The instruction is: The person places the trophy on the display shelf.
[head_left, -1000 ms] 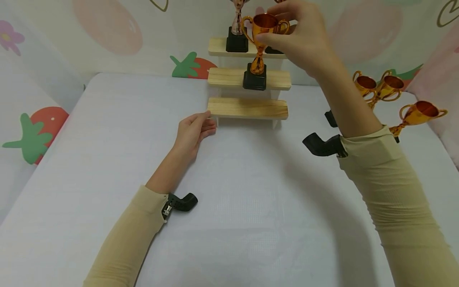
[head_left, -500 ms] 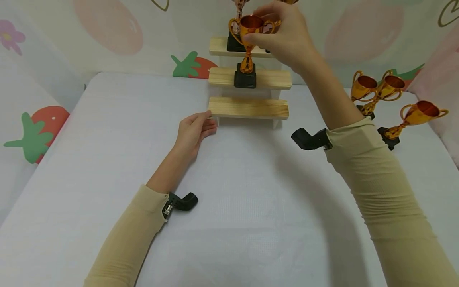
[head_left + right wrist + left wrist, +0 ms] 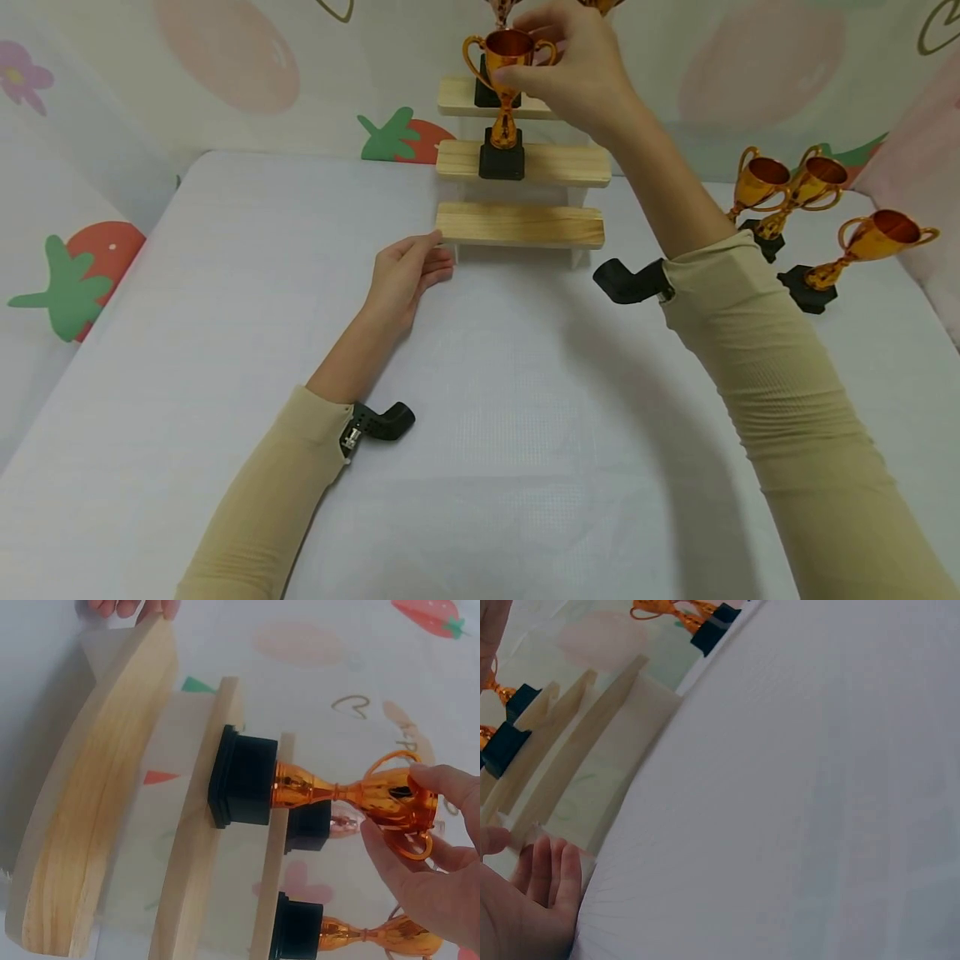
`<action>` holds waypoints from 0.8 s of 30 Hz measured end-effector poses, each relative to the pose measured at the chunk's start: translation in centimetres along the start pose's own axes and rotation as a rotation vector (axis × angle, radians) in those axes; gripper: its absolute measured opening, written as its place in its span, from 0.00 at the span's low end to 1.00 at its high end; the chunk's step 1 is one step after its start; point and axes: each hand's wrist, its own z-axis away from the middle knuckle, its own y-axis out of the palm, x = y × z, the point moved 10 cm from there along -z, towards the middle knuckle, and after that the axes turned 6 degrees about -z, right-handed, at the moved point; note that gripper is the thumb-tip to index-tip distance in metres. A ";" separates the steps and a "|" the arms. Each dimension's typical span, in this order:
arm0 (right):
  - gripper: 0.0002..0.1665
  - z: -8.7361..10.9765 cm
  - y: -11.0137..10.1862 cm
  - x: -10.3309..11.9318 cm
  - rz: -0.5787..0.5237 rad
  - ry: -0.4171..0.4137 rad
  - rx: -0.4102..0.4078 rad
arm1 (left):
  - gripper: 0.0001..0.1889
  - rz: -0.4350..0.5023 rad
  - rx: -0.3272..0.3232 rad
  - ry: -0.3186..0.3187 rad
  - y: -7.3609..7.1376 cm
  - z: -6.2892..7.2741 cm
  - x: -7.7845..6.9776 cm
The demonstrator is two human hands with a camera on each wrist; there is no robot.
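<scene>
A three-step wooden display stand (image 3: 525, 223) with pale planks stands against the back wall. At the left end of its lowest plank, my left hand (image 3: 405, 275) pinches the plank between thumb and fingers. My right hand (image 3: 581, 79) holds a gold two-handled trophy (image 3: 503, 129) by its cup, fingers and thumb on either side. The trophy is upright, its black base (image 3: 251, 778) at the left part of the middle plank; whether it bears on the wood I cannot tell. On the top plank are a pinkish trophy (image 3: 345, 820) and another gold trophy (image 3: 409, 937), partly hidden by my right hand in the head view.
Three more gold trophies stand at the right of the white-covered table (image 3: 480, 417), among them one nearer the edge (image 3: 873, 237). The patterned wall (image 3: 337, 75) is close behind the stand. My right forearm (image 3: 772, 350) reaches over the table's right half.
My right hand has moved left with the gold trophy, along the middle plank, and its base sits further left there. My left hand stays at the lowest plank's end.
</scene>
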 end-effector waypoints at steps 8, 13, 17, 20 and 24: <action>0.32 -0.6 0.4 0.1 -0.021 -0.016 0.000 | 0.07 -0.015 0.011 0.009 0.2 0.2 -0.2; 0.32 -0.7 0.6 0.2 -0.023 -0.011 0.004 | 0.07 -0.018 0.011 0.013 0.1 0.1 -0.2; 0.33 -0.7 0.7 0.3 -0.026 -0.002 0.010 | 0.07 -0.017 0.009 0.013 0.0 0.2 -0.1; 0.33 -0.8 0.9 0.4 -0.033 -0.007 0.011 | 0.07 -0.024 0.007 0.012 0.0 0.2 -0.1; 0.33 -0.8 1.0 0.5 -0.030 -0.021 0.011 | 0.08 -0.031 0.006 0.011 0.0 0.2 -0.1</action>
